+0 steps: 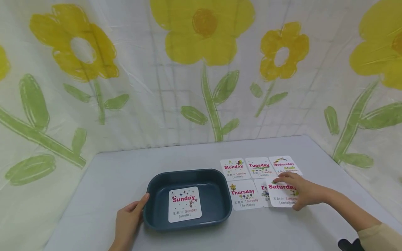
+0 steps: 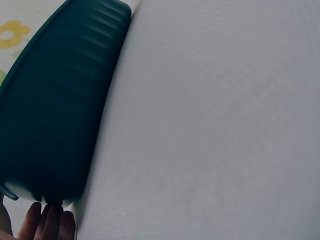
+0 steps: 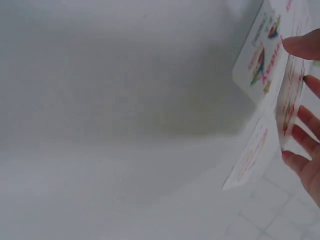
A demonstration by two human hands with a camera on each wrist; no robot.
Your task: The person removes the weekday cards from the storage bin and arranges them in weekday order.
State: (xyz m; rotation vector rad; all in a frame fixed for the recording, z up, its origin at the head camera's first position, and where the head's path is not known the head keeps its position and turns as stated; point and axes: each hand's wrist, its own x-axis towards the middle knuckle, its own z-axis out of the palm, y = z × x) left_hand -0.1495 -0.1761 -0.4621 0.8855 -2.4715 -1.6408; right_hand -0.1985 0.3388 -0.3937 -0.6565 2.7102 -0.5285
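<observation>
My left hand (image 1: 129, 220) holds the left end of a dark teal plastic tray (image 1: 188, 173), thumb at the rim. In the left wrist view its fingertips (image 2: 50, 222) lie against the tray's outer wall. A white Sunday card (image 1: 184, 204) lies flat inside the tray. My right hand (image 1: 306, 191) grips the Saturday card (image 1: 280, 195) by its edges, thumb on one side and fingers on the other. The right wrist view shows this card raised and tilted over the table. It partly covers the Friday card (image 1: 263, 190), which lies beneath.
Right of the tray, the Monday card (image 1: 233, 172), Tuesday card (image 1: 260, 170) and Wednesday card (image 1: 279, 162) form a back row. The Thursday card (image 1: 243, 200) lies in front, close to the tray. All rest on a white table (image 1: 113, 174) before a flower-printed curtain (image 1: 141, 87).
</observation>
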